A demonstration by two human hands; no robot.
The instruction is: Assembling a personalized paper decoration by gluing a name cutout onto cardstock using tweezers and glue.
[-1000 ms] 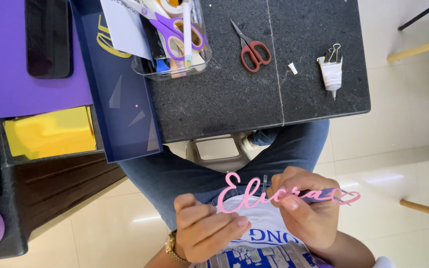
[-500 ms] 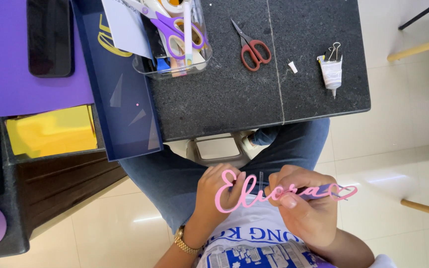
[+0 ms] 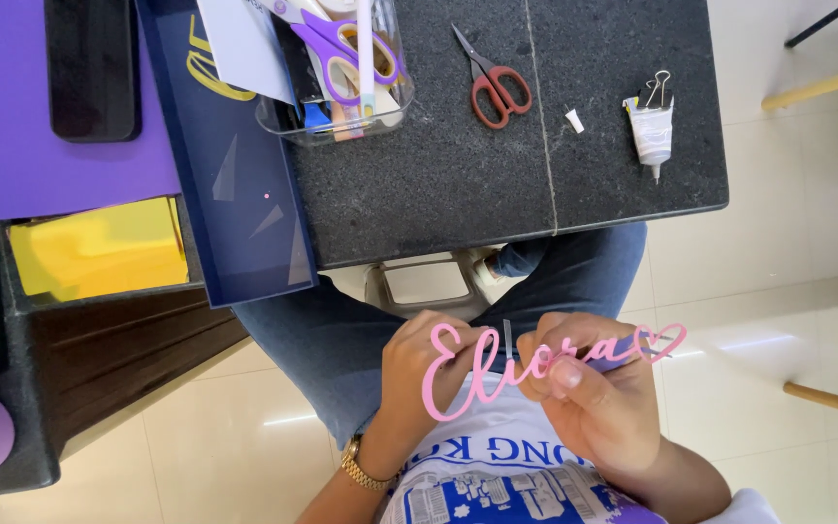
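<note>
Both hands sit low over the lap, and between them hangs the pink cut-out script piece [image 3: 535, 364], held in the air just below the near edge of the dark stone table [image 3: 497, 209]. The left hand [image 3: 419, 374] has its fingers curled behind the tall first letter, pinching that end. The right hand [image 3: 598, 398] closes thumb and forefinger on the middle letters, with a thin purple tool [image 3: 623, 351] tucked under the fingers and the little heart end poking free to the right. There is open floor on both sides of the knees. Up on the table, red scissors [image 3: 492, 82] and a small glue tube [image 3: 652, 131] lie well apart from the hands, and a clear tub [image 3: 337, 87] of scissors stands beside a navy tray [image 3: 235, 194] overhanging the table edge.
</note>
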